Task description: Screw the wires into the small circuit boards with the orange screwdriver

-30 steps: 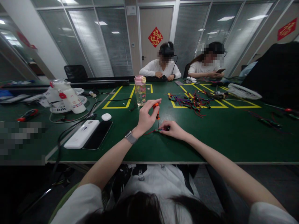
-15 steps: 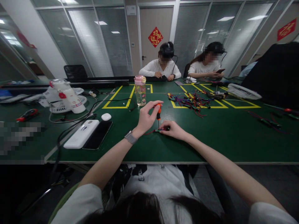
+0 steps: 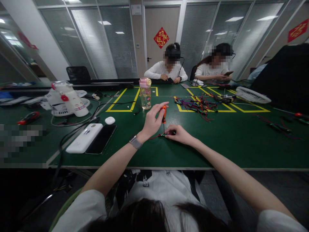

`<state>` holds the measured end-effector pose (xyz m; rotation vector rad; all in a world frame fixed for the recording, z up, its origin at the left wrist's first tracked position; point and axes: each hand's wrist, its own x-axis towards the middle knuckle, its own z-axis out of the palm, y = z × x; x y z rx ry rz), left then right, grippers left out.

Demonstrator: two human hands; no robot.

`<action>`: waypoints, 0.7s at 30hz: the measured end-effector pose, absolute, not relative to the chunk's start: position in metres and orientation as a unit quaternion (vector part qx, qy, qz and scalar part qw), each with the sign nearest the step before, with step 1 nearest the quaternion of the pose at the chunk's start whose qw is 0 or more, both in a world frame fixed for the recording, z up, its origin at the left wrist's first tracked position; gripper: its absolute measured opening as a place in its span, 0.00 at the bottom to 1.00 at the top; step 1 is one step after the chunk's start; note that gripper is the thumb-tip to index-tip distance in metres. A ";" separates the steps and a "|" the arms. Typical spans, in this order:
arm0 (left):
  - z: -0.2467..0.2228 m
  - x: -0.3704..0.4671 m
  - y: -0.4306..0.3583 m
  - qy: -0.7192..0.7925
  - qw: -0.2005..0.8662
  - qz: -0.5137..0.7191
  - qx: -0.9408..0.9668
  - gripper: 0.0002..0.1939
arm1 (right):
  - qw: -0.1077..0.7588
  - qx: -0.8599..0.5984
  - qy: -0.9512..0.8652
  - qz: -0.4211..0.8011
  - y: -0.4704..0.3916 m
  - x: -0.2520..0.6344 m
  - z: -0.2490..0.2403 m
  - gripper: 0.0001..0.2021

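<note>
An orange and black screwdriver (image 3: pixel 164 115) stands upright in the fingers of my left hand (image 3: pixel 153 120), its tip down on a small green circuit board (image 3: pixel 162 135). My right hand (image 3: pixel 180 134) is closed on the right end of that board, pressing it near the table top; a dark part shows between its fingers. A red wire (image 3: pixel 154 138) runs left from the board. Beyond my hands, a tangle of boards and wires (image 3: pixel 196 104) lies across yellow tape lines.
A pink-lidded bottle (image 3: pixel 145 93) stands behind my left hand. To the left lie a white power bank (image 3: pixel 84 138), a black phone (image 3: pixel 101 140) and a white case (image 3: pixel 109 120). Two people sit across the green table (image 3: pixel 241 145). More wired boards (image 3: pixel 277 126) are at right.
My left hand's fingers and the screwdriver handle have shifted very slightly. My right hand stays on the board.
</note>
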<state>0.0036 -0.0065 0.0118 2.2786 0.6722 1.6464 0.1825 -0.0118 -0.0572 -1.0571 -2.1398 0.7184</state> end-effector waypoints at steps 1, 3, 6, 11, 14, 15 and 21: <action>0.012 0.004 -0.007 0.235 0.119 0.570 0.778 0.13 | 0.319 -0.401 -0.814 0.274 -0.012 0.183 -0.057 0.07; 0.012 0.004 -0.007 0.247 0.093 0.587 0.765 0.09 | 0.321 -0.400 -0.813 0.275 -0.012 0.183 -0.057 0.07; 0.011 0.003 -0.007 0.262 0.060 0.603 0.752 0.06 | 0.323 -0.402 -0.812 0.274 -0.012 0.183 -0.057 0.07; 0.010 0.002 -0.006 0.244 0.073 0.576 0.777 0.15 | 0.321 -0.405 -0.812 0.271 -0.012 0.183 -0.057 0.07; 0.011 0.002 -0.006 0.222 0.090 0.574 0.783 0.16 | 0.321 -0.402 -0.814 0.271 -0.012 0.183 -0.057 0.06; 0.011 0.002 -0.006 0.223 0.090 0.578 0.780 0.15 | 0.322 -0.401 -0.814 0.271 -0.012 0.183 -0.057 0.06; 0.011 0.003 -0.007 0.254 0.055 0.617 0.743 0.08 | 0.321 -0.399 -0.816 0.269 -0.011 0.183 -0.058 0.06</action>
